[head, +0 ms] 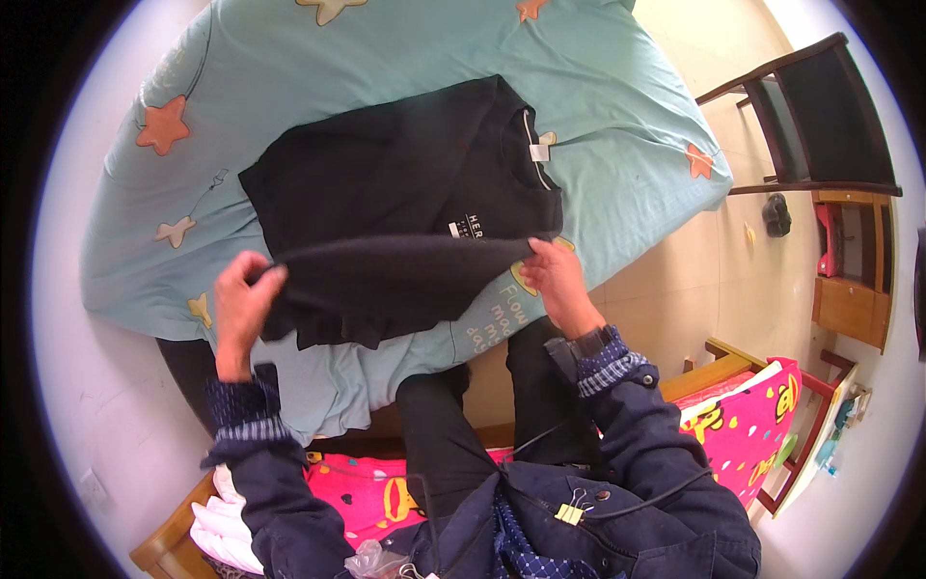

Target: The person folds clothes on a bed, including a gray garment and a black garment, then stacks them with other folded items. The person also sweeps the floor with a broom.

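A black sweatshirt (376, 166) lies spread on a pale green cloth, its collar towards the right and a white neck label showing. White print marks its chest. My left hand (247, 304) pinches the sweatshirt's edge at the lower left. On the right, my right hand (561, 282) grips the fabric near the shoulder. Between both hands the near side of the garment is lifted and folded over, slightly blurred. Part of the near sleeve or hem hangs below that fold; I cannot tell which.
The green cloth (608, 87) with star prints covers the surface before me. A dark chair (817, 116) stands at the upper right, near a wooden cabinet (852, 311). Pink patterned fabric (756, 427) covers the seat around me. A white wall (108, 383) borders the left.
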Demonstrator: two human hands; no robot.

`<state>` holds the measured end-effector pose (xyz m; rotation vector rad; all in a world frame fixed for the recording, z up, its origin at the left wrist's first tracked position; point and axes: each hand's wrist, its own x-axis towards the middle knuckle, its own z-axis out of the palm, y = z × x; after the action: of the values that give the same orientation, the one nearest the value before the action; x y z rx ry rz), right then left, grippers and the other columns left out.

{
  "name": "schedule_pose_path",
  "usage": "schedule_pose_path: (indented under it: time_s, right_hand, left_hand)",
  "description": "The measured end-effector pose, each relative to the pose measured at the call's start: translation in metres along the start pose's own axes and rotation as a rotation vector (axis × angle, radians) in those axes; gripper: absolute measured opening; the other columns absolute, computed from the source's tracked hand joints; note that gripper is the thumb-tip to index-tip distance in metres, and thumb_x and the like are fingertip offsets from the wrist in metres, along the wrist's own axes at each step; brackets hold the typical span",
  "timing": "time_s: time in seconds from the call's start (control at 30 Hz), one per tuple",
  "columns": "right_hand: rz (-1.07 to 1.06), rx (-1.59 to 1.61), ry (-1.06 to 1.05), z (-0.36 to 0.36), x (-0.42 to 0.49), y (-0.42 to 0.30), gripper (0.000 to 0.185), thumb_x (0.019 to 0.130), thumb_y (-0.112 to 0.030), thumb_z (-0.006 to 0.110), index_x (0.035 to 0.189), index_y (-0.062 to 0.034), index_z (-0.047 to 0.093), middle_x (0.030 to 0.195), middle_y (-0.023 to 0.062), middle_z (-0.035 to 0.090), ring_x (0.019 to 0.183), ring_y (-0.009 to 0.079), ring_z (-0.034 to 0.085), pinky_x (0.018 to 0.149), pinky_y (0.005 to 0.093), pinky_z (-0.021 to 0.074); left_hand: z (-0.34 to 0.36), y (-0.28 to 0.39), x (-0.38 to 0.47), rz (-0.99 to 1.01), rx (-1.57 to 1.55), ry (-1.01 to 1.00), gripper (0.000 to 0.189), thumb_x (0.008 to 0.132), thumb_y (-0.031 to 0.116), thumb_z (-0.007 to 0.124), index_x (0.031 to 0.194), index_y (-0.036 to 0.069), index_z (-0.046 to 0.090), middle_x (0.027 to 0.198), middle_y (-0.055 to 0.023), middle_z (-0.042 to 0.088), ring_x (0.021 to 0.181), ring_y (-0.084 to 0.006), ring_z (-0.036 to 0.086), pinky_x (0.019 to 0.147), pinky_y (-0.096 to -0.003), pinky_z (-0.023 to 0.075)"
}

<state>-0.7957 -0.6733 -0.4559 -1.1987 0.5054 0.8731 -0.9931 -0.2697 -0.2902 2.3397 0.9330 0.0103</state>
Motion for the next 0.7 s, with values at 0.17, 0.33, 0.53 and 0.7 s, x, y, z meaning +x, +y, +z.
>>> schedule_pose_path:
  time_s: [0.17,0.33,0.53,0.7]
  right_hand:
    - [-0.126,-0.007,0.033,0.036,0.016,0.004,0.027,0.099,-0.032,0.070,0.106,-0.0072,0.063,0.094,0.0065,0.069,0.084,0.0185,0.070,0.071,0.0301,0.0529]
    - [-0.507,-0.516,0.204,0.048,0.016,0.023,0.023,0.092,-0.011,0.072,0.113,-0.0025,0.067,0.108,0.0093,0.071,0.095,0.0227,0.071,0.087,0.0340,0.0560]
    - [-1.127,-1.133,-0.150,0.064,0.013,0.030,0.052,0.084,-0.009,0.073,0.134,-0.0075,0.062,0.139,0.0166,0.060,0.129,0.0376,0.056,0.106,0.0454,0.0472]
    - [-0.839,-1.583,-0.354,0.068,0.018,0.030,0.071,0.081,-0.010,0.074,0.149,-0.0092,0.052,0.158,0.0161,0.044,0.146,0.0383,0.042,0.118,0.0503,0.0369]
  left_hand:
    - [0.063,-0.048,0.061,-0.057,0.345,0.456,0.043,0.088,0.026,0.077,0.123,0.004,0.067,0.122,-0.0184,0.070,0.115,-0.0382,0.062,0.100,-0.0467,0.0495]
    - [0.142,-0.047,0.019,0.257,0.359,0.386,0.055,0.090,0.020,0.073,0.138,-0.002,0.056,0.142,-0.0273,0.055,0.133,-0.0457,0.050,0.114,-0.0501,0.0416]
    - [0.196,-0.009,-0.020,0.421,0.391,0.176,0.072,0.097,0.036,0.068,0.159,0.012,0.040,0.168,-0.0203,0.028,0.153,-0.0438,0.028,0.121,-0.0600,0.0273]
    - [0.204,-0.021,-0.026,0.304,0.452,-0.154,0.072,0.102,0.049,0.057,0.159,0.009,0.039,0.168,-0.0202,0.030,0.155,-0.0380,0.028,0.123,-0.0598,0.0227]
